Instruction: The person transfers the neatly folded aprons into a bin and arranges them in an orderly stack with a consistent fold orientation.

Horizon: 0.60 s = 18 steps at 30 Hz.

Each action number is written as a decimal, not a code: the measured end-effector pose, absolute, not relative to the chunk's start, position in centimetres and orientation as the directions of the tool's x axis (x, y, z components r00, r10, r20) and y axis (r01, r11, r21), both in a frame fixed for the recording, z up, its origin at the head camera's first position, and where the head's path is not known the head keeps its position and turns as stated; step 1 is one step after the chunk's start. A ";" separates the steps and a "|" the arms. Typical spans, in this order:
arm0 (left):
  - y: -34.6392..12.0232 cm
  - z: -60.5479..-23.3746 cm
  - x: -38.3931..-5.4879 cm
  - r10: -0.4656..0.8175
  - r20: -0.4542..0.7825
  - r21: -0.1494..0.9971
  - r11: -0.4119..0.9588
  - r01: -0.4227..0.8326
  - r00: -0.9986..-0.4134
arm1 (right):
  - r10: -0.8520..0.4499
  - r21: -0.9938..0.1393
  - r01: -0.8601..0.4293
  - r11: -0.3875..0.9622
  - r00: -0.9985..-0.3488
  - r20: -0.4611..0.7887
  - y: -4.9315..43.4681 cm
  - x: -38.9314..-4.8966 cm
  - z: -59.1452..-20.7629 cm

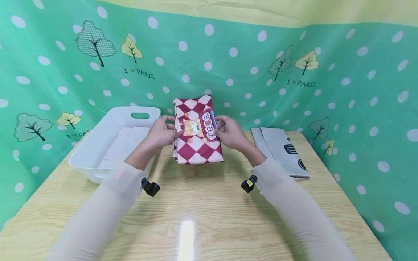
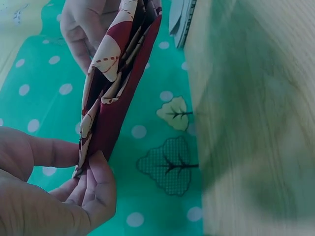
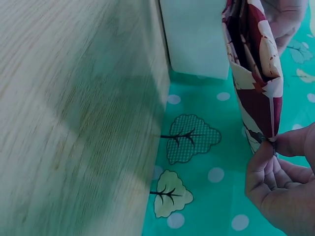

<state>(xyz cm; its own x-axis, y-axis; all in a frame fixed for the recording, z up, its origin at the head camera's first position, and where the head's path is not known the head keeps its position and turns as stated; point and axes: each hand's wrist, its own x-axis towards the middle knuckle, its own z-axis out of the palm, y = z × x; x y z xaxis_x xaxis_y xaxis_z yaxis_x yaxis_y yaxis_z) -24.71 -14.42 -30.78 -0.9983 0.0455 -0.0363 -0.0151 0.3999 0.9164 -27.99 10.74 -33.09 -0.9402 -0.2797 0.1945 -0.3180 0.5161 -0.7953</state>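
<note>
Cloth (image 1: 198, 131) hangs off the table (image 1: 212, 203) between our hands, its longer axis upright and each side edge met by a hand, so neither hand is nearer, with the tray (image 1: 98, 145) to the left and the grey sheet (image 1: 277, 148) to the right. We pinch its left edge with the left hand (image 1: 163, 131) and its right edge with the right (image 1: 230, 132). We see folded layers, wine-red and cream diamonds, a printed dog (image 1: 192, 127) and a lettered panel (image 1: 209, 125).
</note>
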 end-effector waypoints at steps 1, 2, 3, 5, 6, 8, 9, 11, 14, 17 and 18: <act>-14.7 -30.6 -24.6 0.043 -0.035 0.914 0.406 -0.015 -0.998 | -0.283 -0.795 -0.319 0.515 -0.939 0.193 10.5 -28.0 -33.0; -14.9 -30.5 -24.5 0.044 -0.033 0.914 0.406 -0.012 -0.998 | -0.285 -0.793 -0.321 0.518 -0.939 0.194 10.2 -28.0 -32.9; -15.1 -30.4 -24.4 0.042 -0.030 0.912 0.411 -0.010 -0.999 | -0.288 -0.793 -0.323 0.517 -0.938 0.195 9.9 -28.0 -32.7; -15.6 -30.1 -24.2 0.043 -0.027 0.911 0.412 -0.007 -0.999 | -0.291 -0.794 -0.324 0.514 -0.937 0.194 9.4 -28.0 -32.5; -15.9 -30.0 -24.2 0.043 -0.026 0.911 0.413 -0.006 -0.999 | -0.294 -0.796 -0.325 0.510 -0.936 0.193 9.1 -28.0 -32.3; -16.4 -29.8 -24.0 0.039 -0.020 0.910 0.415 -0.002 -0.999 | -0.298 -0.803 -0.325 0.500 -0.935 0.192 8.6 -28.0 -31.8; -16.7 -29.6 -24.0 0.034 -0.017 0.907 0.420 -0.001 -0.999 | -0.301 -0.807 -0.324 0.494 -0.934 0.191 8.4 -28.0 -31.6; -17.1 -29.4 -23.9 0.024 -0.016 0.905 0.425 -0.004 -1.000 | -0.303 -0.812 -0.322 0.486 -0.934 0.189 7.9 -28.0 -31.2; -17.7 -29.2 -23.9 0.009 -0.016 0.900 0.435 -0.010 -1.000 | -0.307 -0.815 -0.321 0.482 -0.933 0.185 7.2 -28.0 -30.8; -18.4 -29.0 -23.9 0.005 -0.017 0.898 0.441 -0.013 -1.000 | -0.314 -0.814 -0.323 0.483 -0.931 0.184 6.5 -28.2 -30.7; -18.7 -28.9 -23.9 0.006 -0.016 0.896 0.444 -0.012 -1.000 | -0.318 -0.813 -0.325 0.483 -0.930 0.183 6.2 -28.2 -30.7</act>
<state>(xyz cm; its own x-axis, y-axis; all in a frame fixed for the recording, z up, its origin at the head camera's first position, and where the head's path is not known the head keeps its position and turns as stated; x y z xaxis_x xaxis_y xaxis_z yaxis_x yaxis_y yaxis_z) -23.92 -18.69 -28.94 -0.9999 0.0059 -0.0158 -0.0115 0.4440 0.8960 -28.16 6.24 -30.70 -0.9301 -0.3182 0.1832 -0.3253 0.4830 -0.8129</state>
